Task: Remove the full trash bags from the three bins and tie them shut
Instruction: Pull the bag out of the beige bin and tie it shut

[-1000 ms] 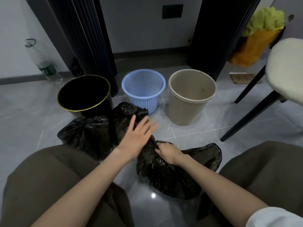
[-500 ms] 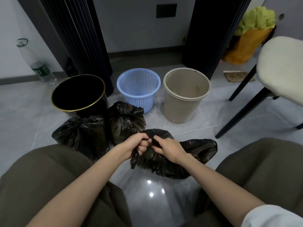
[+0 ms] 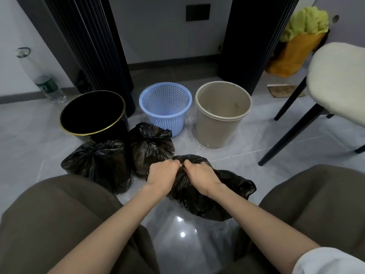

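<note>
Shows the third trash bag (image 3: 207, 198), frame centre, its gathered neck clenched by left hand (image 3: 163, 175) and right hand (image 3: 199, 175), knuckles almost touching.
Runs from that neck toward lower right, bulk nearer the right hand; probably awaits knotting. Beyond, centre left: left tied bag (image 3: 98, 163), middle tied bag (image 3: 151, 147). Farthest: black bin (image 3: 124, 104), inside too dark to read; blue basket (image 3: 166, 123) and beige bin (image 3: 215, 133), empty.
</note>
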The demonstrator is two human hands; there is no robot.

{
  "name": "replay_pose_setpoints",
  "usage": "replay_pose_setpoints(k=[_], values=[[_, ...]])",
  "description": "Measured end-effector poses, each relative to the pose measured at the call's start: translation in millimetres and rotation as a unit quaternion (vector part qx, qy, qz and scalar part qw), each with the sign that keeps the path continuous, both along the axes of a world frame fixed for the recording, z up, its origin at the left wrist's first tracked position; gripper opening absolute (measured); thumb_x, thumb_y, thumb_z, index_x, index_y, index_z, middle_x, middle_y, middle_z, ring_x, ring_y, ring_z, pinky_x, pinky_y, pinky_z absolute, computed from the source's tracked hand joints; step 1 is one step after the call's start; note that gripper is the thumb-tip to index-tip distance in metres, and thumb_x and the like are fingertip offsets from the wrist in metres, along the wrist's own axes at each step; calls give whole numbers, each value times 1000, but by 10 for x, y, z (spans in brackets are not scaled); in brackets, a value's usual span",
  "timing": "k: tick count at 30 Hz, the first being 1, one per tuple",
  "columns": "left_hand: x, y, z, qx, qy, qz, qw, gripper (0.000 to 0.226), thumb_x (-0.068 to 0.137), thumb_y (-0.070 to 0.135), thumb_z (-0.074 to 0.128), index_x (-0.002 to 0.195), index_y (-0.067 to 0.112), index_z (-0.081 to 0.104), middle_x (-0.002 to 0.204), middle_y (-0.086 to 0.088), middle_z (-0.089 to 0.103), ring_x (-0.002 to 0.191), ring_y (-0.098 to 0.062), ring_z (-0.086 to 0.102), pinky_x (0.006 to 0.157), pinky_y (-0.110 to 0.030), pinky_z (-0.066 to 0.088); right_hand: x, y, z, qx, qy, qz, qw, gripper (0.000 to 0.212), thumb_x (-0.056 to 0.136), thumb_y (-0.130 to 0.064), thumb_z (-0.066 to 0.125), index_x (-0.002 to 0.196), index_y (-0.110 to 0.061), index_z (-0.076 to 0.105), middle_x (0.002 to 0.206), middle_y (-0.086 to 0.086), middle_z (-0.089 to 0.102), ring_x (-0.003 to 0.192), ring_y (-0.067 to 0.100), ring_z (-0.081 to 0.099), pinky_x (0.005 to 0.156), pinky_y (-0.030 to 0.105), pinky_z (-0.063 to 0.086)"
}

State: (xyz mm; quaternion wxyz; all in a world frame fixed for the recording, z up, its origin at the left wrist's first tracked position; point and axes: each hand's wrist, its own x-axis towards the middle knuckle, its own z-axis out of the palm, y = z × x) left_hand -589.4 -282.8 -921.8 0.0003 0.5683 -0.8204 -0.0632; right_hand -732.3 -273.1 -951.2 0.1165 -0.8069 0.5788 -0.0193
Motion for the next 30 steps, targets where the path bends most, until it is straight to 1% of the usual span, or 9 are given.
replay_pose_setpoints(k=[3, 6, 11, 15, 18, 21, 23, 27, 30], values=[[31, -42, 32, -7, -21, -17, 1000, 35, 101, 36, 28, 103, 17, 58, 104, -2, 66, 98, -25, 64, 70, -34, 46, -3, -5, 38, -12, 11, 11, 1000, 11, 94, -6, 37, 102, -13, 41, 93, 10, 70, 85, 34, 63, 77, 36, 36], [59, -98, 129, 142, 154, 70, 975, 36, 98, 35, 36, 79, 17, 63, 77, -4, 66, 74, -21, 61, 68, -32, 43, -21, -2, 82, -28, 21, 25, 999, 16, 92, -3, 36, 104, -12, 42, 93, 9, 70, 85, 33, 63, 80, 36, 38], [90, -206, 268, 505, 531, 321, 600, 31, 90, 34, 52, 61, 23, 54, 51, 10, 53, 42, -5, 42, 40, -15, 28, -32, -30, 94, -43, 15, 34, 998, 20, 92, -2, 35, 108, -11, 42, 95, 9, 69, 86, 34, 62, 82, 36, 38], [182, -217, 282, 539, 623, 309, 475, 19, 89, 34, 54, 94, 24, 70, 95, 14, 72, 68, -5, 58, 53, -16, 32, -34, -34, 106, -53, -1, 33, 998, 35, 94, -6, 36, 129, -9, 41, 106, 8, 68, 97, 32, 62, 85, 37, 39], [198, -245, 225, 523, 603, 274, 537, 25, 88, 28, 50, 108, 25, 65, 106, 12, 71, 69, -6, 58, 48, -15, 37, -83, -58, 146, -63, -2, 26, 998, 19, 94, -4, 37, 111, -10, 43, 100, 9, 68, 91, 34, 61, 78, 37, 37], [169, -243, 129, 368, 407, 168, 819, 22, 79, 20, 54, 91, 24, 72, 93, 9, 72, 70, -7, 57, 63, -19, 43, -119, -68, 205, -64, 7, 13, 998, 12, 94, -3, 37, 101, -12, 40, 92, 10, 67, 83, 37, 58, 69, 34, 27], [188, -224, 52, 226, 248, 63, 940, 23, 80, 19, 56, 97, 26, 70, 79, 16, 69, 75, -4, 59, 79, -24, 47, -133, -55, 221, -63, 5, 7, 998, 11, 94, -3, 39, 99, -12, 39, 89, 10, 66, 81, 38, 58, 67, 32, 23], [202, -223, 158, 65, 160, 22, 985, 25, 83, 43, 60, 71, 21, 57, 68, 12, 61, 72, -9, 58, 65, -28, 44, -179, -66, 221, -53, -4, -10, 999, 14, 94, -4, 38, 91, -16, 31, 90, 12, 66, 82, 39, 59, 65, 34, 23], [150, -290, 319, 125, 270, 21, 954, 42, 86, 41, 59, 55, 15, 50, 66, 6, 48, 71, -9, 51, 68, -26, 40, -207, -62, 214, -34, -17, -21, 999, 9, 95, -6, 36, 92, -14, 34, 92, 14, 66, 85, 40, 59, 65, 34, 24]])
